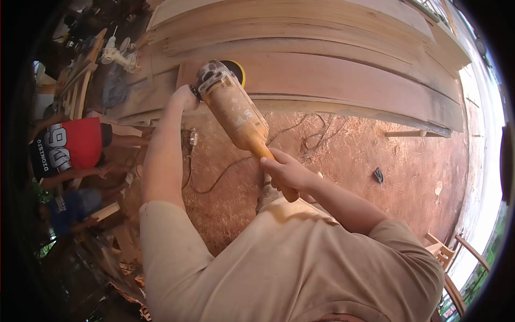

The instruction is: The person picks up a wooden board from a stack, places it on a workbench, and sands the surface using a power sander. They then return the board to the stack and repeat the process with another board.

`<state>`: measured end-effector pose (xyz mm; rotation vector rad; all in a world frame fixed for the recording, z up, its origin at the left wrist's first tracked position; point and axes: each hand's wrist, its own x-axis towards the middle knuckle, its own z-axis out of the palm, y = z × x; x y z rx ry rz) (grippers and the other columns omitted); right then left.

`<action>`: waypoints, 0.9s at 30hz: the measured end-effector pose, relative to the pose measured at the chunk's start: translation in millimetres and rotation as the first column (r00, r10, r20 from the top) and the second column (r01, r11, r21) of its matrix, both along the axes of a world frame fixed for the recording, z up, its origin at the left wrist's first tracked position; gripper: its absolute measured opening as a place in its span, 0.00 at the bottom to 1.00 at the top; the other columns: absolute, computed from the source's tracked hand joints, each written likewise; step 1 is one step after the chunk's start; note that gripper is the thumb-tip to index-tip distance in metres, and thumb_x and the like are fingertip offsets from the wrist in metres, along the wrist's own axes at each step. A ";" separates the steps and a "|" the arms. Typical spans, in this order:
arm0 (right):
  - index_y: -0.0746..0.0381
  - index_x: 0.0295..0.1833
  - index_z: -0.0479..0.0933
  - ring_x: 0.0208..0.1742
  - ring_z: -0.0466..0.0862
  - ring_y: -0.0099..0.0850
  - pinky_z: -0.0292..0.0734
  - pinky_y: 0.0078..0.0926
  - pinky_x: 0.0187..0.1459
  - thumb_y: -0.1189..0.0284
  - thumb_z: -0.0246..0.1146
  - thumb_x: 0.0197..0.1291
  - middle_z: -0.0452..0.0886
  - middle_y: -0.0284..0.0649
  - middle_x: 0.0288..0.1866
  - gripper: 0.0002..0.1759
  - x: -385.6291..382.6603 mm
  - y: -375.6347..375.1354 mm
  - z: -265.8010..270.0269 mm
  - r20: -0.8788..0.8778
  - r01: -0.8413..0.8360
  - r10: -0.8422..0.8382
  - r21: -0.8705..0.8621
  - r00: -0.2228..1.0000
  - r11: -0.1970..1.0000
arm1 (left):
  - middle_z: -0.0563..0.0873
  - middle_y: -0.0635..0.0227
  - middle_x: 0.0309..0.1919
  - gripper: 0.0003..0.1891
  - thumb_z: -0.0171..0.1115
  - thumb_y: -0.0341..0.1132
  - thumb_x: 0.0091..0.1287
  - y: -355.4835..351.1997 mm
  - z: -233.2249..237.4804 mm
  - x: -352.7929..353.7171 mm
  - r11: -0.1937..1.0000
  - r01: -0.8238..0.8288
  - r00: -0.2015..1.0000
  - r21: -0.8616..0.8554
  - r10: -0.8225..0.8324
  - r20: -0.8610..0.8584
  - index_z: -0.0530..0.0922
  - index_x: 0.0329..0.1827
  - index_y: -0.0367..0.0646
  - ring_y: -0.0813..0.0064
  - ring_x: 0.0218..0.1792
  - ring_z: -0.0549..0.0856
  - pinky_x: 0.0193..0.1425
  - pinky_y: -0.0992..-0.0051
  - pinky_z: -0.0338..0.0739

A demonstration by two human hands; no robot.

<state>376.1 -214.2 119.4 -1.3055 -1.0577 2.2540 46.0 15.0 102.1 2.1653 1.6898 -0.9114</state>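
A worn, dusty disc sander with a tan body spans the middle of the view, tilted from upper left to lower right. Its round yellow-edged pad rests at the surface of a reddish wooden board, partly hidden by the tool's head. My left hand is closed on the dark side handle by the head, its fingers mostly out of sight. Around the orange rear handle, my right hand is wrapped, with the handle's end poking out below it.
More long planks lie side by side behind the board. A power cord snakes over the dusty ground. At left, a person in a red and black shirt bends over beside another in blue. A dark scrap lies right.
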 end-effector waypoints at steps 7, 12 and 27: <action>0.58 0.74 0.66 0.33 0.79 0.24 0.80 0.27 0.35 0.54 0.56 0.79 0.75 0.33 0.41 0.28 80.2 -46.0 -1.3 -0.005 0.052 -0.052 -0.034 0.999 0.998 | 0.89 0.47 0.49 0.14 0.62 0.32 0.61 -27.9 21.4 112.7 0.992 -0.127 0.983 0.024 0.122 0.136 0.89 0.47 0.43 0.48 0.55 0.87 0.57 0.58 0.83; 0.59 0.75 0.66 0.32 0.78 0.24 0.80 0.27 0.35 0.55 0.55 0.80 0.76 0.33 0.41 0.27 123.6 -74.7 -1.9 -0.006 0.168 -0.169 -0.064 0.986 0.984 | 0.88 0.45 0.51 0.14 0.62 0.33 0.61 -26.9 14.0 172.3 0.998 -0.066 0.986 0.013 0.063 0.153 0.90 0.47 0.42 0.47 0.56 0.87 0.58 0.59 0.83; 0.61 0.76 0.65 0.33 0.79 0.25 0.79 0.29 0.36 0.57 0.56 0.80 0.76 0.35 0.40 0.28 232.0 -146.5 -12.2 -0.057 0.487 -0.491 -0.067 0.869 0.871 | 0.87 0.45 0.54 0.16 0.65 0.38 0.64 -24.0 21.7 386.6 0.989 0.147 0.973 0.002 -0.145 0.181 0.89 0.50 0.40 0.48 0.58 0.86 0.61 0.58 0.82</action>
